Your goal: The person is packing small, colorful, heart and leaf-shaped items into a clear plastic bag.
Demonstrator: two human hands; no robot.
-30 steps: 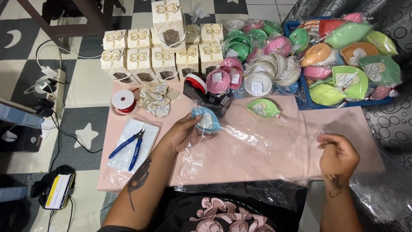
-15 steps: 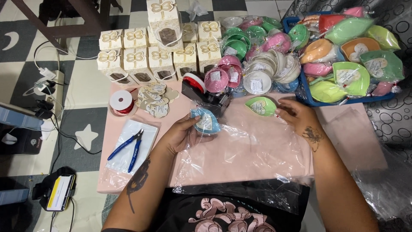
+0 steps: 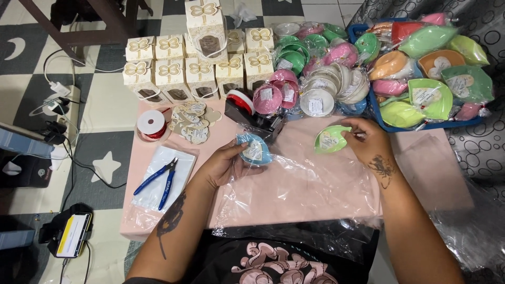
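Observation:
My left hand [image 3: 223, 164] holds a small blue leaf-shaped dish [image 3: 253, 149] with a paper tag in it, inside clear cellophane. My right hand [image 3: 366, 138] grips a light green leaf-shaped dish [image 3: 331, 140] wrapped in cellophane and tilts it up off the pink cloth [image 3: 294, 184]. A large clear plastic sheet [image 3: 294, 179] lies crumpled across the cloth between both hands.
A black tape dispenser [image 3: 252, 117] stands just behind the blue dish. Wrapped round dishes [image 3: 310, 68] and cream gift boxes [image 3: 184, 68] fill the back. A blue basket [image 3: 375, 125] of wrapped dishes sits right. Blue pliers [image 3: 158, 180], a ribbon spool [image 3: 151, 124] and paper tags [image 3: 193, 122] lie left.
My right hand came from the right edge of the cloth to the green dish, gripped it and lifted its edge. My left hand stayed on the blue dish.

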